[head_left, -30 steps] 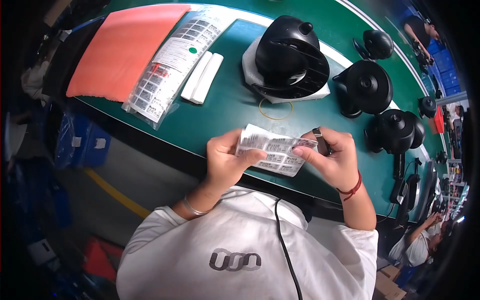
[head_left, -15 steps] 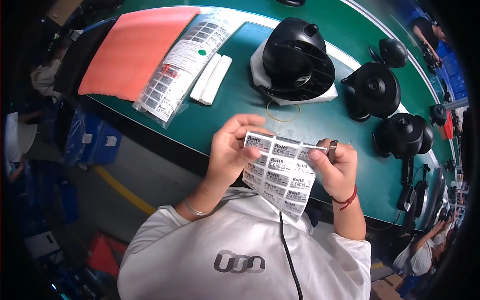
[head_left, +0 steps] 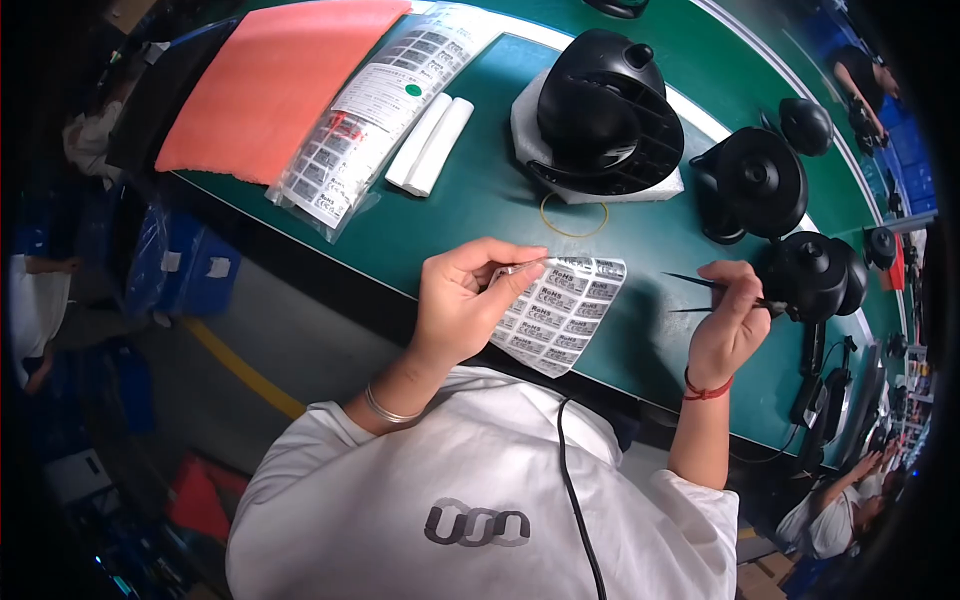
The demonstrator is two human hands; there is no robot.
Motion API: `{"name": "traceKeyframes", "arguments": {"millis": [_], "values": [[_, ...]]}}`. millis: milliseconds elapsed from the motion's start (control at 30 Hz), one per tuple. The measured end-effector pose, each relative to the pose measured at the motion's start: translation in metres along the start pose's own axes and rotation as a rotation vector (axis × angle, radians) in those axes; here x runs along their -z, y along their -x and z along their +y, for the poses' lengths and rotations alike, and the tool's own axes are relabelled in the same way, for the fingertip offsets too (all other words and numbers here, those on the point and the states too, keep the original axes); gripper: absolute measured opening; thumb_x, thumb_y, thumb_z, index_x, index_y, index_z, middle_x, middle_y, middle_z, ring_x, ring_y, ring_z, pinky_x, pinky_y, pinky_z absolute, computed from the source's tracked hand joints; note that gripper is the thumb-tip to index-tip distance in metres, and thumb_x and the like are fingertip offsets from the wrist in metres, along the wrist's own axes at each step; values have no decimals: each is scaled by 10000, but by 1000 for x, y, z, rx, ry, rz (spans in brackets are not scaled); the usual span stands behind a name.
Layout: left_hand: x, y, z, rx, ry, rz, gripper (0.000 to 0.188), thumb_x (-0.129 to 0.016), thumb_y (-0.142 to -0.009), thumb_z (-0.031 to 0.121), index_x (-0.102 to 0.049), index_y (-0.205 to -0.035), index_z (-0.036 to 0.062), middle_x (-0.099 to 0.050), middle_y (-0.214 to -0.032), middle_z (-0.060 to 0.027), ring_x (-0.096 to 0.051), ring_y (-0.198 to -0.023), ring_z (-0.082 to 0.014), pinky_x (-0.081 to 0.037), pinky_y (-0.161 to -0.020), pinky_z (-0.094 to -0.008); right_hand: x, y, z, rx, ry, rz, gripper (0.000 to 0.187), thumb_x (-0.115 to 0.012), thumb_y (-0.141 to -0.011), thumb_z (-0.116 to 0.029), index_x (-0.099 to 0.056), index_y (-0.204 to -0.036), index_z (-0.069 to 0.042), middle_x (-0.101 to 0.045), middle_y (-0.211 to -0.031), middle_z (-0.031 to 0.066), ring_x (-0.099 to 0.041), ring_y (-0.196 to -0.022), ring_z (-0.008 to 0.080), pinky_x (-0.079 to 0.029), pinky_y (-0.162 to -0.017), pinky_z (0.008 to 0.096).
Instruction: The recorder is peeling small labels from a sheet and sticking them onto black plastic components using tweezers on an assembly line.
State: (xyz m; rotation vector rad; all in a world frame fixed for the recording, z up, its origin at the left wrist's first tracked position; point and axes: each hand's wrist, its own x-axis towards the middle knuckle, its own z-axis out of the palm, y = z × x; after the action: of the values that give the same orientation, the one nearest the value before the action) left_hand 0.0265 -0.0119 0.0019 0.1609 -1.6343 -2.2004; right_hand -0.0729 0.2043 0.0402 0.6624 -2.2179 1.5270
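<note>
My left hand (head_left: 468, 297) pinches the top edge of a shiny sheet of small printed labels (head_left: 561, 315), which hangs bent over the near edge of the green bench (head_left: 480, 200). My right hand (head_left: 732, 322) is off to the right of the sheet and grips a pair of black tweezers (head_left: 700, 295), tips pointing left toward the labels and slightly apart. I cannot tell if a label sits in the tips. A red cord circles my right wrist.
A black fan head on a white pad (head_left: 603, 115) stands beyond my hands, with a rubber band (head_left: 573, 215) before it. More black fan parts (head_left: 760, 185) line the right. At the left lie a bag of label sheets (head_left: 370, 110), two white rolls (head_left: 432, 143) and an orange sheet (head_left: 270, 80).
My hands have moved apart. The right hand with the tweezers pulled away to the right of the label sheet, and the left hand now holds the sheet alone, lower and flatter.
</note>
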Motion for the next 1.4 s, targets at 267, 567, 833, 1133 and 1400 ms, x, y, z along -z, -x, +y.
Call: {"name": "traceKeyframes", "arguments": {"millis": [267, 567, 833, 1133, 1400], "values": [[-1, -4, 1, 96, 44, -8, 302, -639, -852, -67, -598, -1151, -72, -666, -1060, -195, -656, -924, -157, -538, -822, -247, 24, 9, -17, -234, 236, -360, 244, -820, -669, -9, -664, -855, 13, -595, -678, 60, -539, -574, 101, -430, -551, 213], [-8, -3, 0, 23, -116, -29, 512, -652, -808, -119, -487, -1290, -64, -661, -1071, -215, -654, -948, -161, -541, -825, -257, 7, 1, -53, 318, 49, -296, 294, -835, -624, -63, -693, -871, 7, -679, -835, 113, -682, -794, 254, -548, -711, 318], [-5, -1, -4, -68, -281, -92, 606, -691, -783, -107, -442, -1332, -51, -666, -1069, -222, -658, -930, -159, -536, -811, -252, -29, -5, -48, 370, -71, -371, 226, -795, -628, 50, -669, -813, 20, -678, -792, 108, -675, -727, 241, -547, -679, 308], [8, 2, -3, -21, -245, -161, 724, -675, -769, -129, -333, -1399, -27, -656, -1080, -240, -658, -983, -210, -543, -836, -288, -32, -25, -20, 792, 262, -274, 296, -721, -608, -19, -696, -903, -22, -677, -883, 73, -674, -764, 213, -533, -585, 272], [13, -1, -1, 16, -213, -191, 670, -680, -769, -117, -366, -1357, -54, -662, -1049, -246, -667, -963, -215, -549, -826, -288, -48, -36, 0, 865, 294, -292, 299, -704, -606, -36, -696, -905, -20, -682, -872, 84, -675, -775, 210, -537, -596, 269]]}}
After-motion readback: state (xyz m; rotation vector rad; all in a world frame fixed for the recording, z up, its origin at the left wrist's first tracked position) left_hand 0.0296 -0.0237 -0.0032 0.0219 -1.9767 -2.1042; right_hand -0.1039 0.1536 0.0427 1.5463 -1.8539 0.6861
